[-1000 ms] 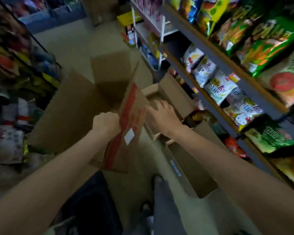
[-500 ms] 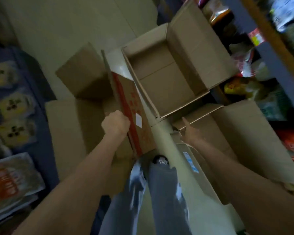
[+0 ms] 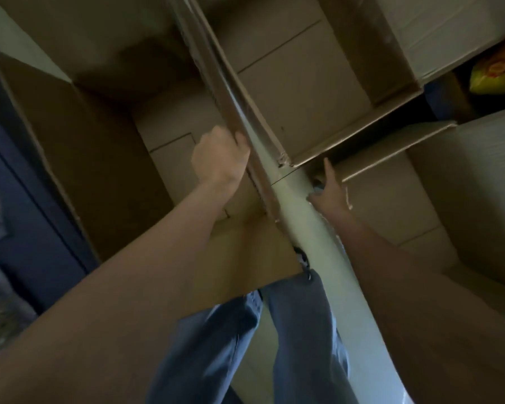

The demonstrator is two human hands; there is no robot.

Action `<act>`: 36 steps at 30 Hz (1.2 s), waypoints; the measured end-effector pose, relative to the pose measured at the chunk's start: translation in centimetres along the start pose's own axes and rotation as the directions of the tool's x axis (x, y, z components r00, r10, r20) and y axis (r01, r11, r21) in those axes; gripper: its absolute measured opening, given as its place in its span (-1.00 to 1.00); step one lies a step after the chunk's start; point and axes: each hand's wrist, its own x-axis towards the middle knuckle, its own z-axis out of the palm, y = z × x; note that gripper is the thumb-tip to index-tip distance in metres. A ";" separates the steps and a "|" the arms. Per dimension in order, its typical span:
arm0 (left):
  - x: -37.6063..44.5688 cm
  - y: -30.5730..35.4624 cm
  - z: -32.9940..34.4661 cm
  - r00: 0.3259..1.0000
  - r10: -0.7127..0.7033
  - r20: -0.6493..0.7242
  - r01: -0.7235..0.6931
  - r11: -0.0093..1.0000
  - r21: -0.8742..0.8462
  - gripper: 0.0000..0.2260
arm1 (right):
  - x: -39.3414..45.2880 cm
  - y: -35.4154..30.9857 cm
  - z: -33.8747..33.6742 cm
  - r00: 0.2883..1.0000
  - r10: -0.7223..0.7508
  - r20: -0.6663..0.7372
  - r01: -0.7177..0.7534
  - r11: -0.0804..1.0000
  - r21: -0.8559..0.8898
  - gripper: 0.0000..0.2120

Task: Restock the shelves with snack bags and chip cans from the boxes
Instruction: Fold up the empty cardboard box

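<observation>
I look straight down into open cardboard boxes on the floor. My left hand (image 3: 220, 158) grips the upright side flap (image 3: 231, 94) of the left box (image 3: 79, 147), fingers curled over its edge. My right hand (image 3: 328, 188) reaches down at the near corner of the right-hand box (image 3: 391, 199), thumb raised; its fingers are hidden in the dark gap, so I cannot tell what they touch. A third box (image 3: 303, 77) lies open beyond, with nothing visible inside. A yellow snack bag (image 3: 496, 74) shows at the far right under the shelf.
A strip of pale floor (image 3: 301, 217) runs between the boxes. My legs in blue trousers (image 3: 245, 345) stand at the bottom centre. A dark blue shelf base (image 3: 27, 199) lines the left side, with packaged goods at its lower edge.
My head has tilted further down and closer, so the shelves left the view. My left hand keeps hold of the flap. My right hand has reached deeper at the right box's corner.
</observation>
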 end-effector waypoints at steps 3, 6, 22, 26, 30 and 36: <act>1.5 0.2 0.1 1.000 -0.005 -0.016 0.004 0.998 -0.070 -0.78 | 0.6 -3.4 1.5 0.992 -0.125 -0.018 0.120 0.978 -0.171 -0.18; 2.0 0.0 -0.3 0.999 0.001 0.047 0.005 0.990 -0.138 -0.76 | 1.7 -7.2 3.2 0.998 -0.063 0.026 0.067 0.968 -0.241 -0.43; -3.4 -2.7 -21.0 0.934 -0.308 0.182 0.326 0.942 -0.075 -0.74 | -11.3 -17.5 -10.2 0.964 -0.253 -0.086 0.242 0.963 -0.118 -0.78; -4.8 -4.3 -32.2 0.934 -0.324 0.149 0.343 0.931 -0.125 -0.75 | -18.7 -24.7 -17.2 0.937 -0.345 -0.050 0.339 0.936 -0.094 -0.81; -4.7 -2.6 -42.0 0.956 -0.261 0.138 0.279 0.950 -0.138 -0.75 | -25.8 -33.6 -23.3 0.890 -0.456 -0.019 0.454 0.889 -0.053 -0.84; -2.5 0.4 -55.9 0.984 -0.172 0.047 0.177 0.974 -0.143 -0.75 | -35.1 -49.2 -29.1 0.800 -0.600 -0.031 0.600 0.800 0.018 -0.86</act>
